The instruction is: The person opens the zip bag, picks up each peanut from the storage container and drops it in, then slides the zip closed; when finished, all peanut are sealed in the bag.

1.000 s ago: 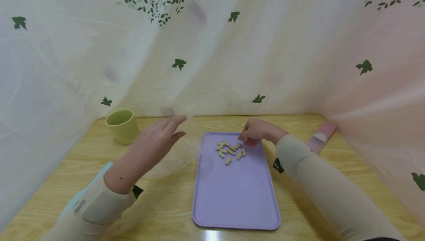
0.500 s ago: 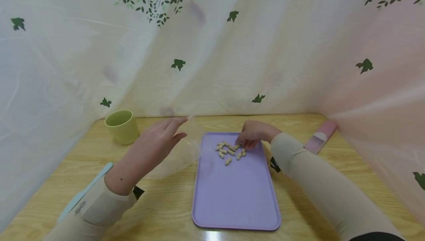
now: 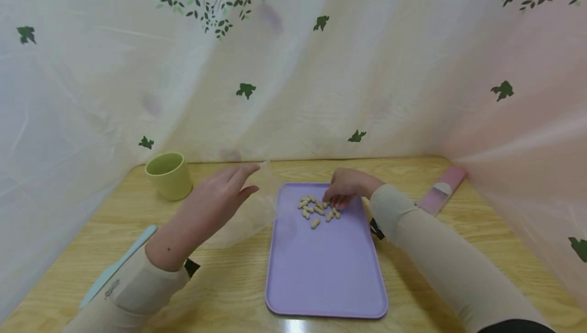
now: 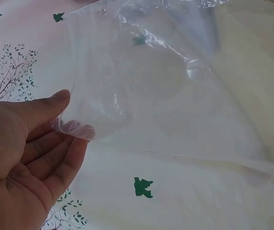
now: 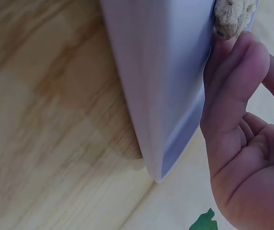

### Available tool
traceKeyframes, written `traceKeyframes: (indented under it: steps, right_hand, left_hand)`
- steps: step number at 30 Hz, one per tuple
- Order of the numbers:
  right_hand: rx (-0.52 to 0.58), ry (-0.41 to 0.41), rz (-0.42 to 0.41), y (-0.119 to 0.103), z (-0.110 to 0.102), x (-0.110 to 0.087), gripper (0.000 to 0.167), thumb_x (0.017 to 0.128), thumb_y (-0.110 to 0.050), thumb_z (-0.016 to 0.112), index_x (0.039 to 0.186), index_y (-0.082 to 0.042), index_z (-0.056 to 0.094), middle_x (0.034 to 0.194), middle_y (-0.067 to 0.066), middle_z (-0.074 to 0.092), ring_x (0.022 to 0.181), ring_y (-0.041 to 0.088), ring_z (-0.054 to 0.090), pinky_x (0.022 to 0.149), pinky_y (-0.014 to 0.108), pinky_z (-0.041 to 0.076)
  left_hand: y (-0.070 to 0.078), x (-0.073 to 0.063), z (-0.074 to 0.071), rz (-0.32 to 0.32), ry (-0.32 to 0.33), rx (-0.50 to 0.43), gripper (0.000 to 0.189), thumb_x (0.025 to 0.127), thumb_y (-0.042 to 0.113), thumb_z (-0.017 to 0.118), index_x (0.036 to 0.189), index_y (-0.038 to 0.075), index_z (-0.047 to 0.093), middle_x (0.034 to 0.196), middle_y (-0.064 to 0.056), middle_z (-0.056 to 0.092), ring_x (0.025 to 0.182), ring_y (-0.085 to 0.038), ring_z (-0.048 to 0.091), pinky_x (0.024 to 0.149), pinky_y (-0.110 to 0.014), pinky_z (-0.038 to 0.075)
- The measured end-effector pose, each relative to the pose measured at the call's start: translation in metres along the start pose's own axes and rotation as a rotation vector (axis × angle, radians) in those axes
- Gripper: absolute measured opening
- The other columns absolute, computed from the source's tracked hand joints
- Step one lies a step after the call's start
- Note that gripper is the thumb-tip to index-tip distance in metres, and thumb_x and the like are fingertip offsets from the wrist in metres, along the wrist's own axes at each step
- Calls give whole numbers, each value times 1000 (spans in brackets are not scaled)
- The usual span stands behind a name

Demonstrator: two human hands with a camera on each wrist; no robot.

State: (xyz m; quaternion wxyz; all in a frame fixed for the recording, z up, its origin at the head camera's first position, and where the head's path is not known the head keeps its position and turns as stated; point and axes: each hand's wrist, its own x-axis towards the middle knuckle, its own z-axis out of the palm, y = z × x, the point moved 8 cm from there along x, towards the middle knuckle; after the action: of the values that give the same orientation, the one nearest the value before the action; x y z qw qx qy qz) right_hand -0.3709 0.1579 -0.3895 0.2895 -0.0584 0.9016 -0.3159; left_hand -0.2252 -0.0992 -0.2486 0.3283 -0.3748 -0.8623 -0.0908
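My left hand [image 3: 222,190] holds up a clear plastic bag [image 3: 249,213] left of the lilac tray [image 3: 325,272]. The left wrist view shows a fingertip through the film of the bag [image 4: 151,91], with the thumb at its edge. Several unshelled peanuts [image 3: 318,211] lie loosely grouped on the far half of the tray. Over their right side my right hand [image 3: 347,189] reaches down with bent fingers. In the right wrist view its fingertips are right by pale peanuts [image 5: 230,19]; whether they pinch one is hidden.
A yellow-green cup [image 3: 169,176] stands at the back left of the wooden table [image 3: 220,292]. A light blue utensil [image 3: 116,267] lies partly under the left sleeve. At the back right is a pink box [image 3: 442,190]. A leaf-printed curtain [image 3: 293,68] surrounds the table.
My right hand has moved slightly left and down into the peanuts, and one at its fingertips has shifted a little. The left hand and the bag have hardly moved.
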Motion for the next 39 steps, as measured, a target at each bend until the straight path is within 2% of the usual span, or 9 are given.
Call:
traceKeyframes:
  steps: [10,16,24,34,36,39]
  right_hand:
    - [59,9,-66,-3,-5,-8,19,100,-17,74,91,0,76,75,4,75,61,10,69,66,25,64]
    - [92,10,-127,-12,-9,-20,19,99,-21,75,98,-2,79,79,4,76,68,12,72,71,28,66]
    - [142,7,-264,-42,-13,-37,24,102,-23,72,104,-1,79,88,5,77,75,13,72,74,29,67]
    - [204,61,-356,-80,-7,-52,24,102,-26,73,107,-3,78,97,9,79,79,16,75,79,34,69]
    - [203,70,-372,-87,-3,-55,23,102,-26,73,108,-4,79,99,10,80,79,18,76,79,36,69]
    - [206,80,-386,-95,4,-57,22,101,-29,74,106,-8,80,100,11,81,85,30,78,80,39,69]
  left_hand:
    - [1,0,0,-2,0,-7,48,93,14,84,135,2,65,119,-13,79,102,-29,80,83,-42,68]
    - [3,-1,1,9,-10,1,47,93,14,84,134,1,65,120,-14,79,101,-29,80,84,-41,69]
    - [6,0,0,3,-16,4,47,94,15,84,134,1,65,120,-14,79,102,-29,80,84,-42,69]
    - [0,-1,5,21,-2,-5,47,93,15,84,134,2,65,120,-13,79,101,-29,80,83,-42,69]
    - [-2,-1,7,22,-4,-4,47,93,15,84,134,3,65,120,-13,79,100,-29,80,83,-42,68]
    - [-3,-1,9,29,2,4,46,93,16,84,134,3,66,120,-13,79,99,-28,80,82,-42,68]
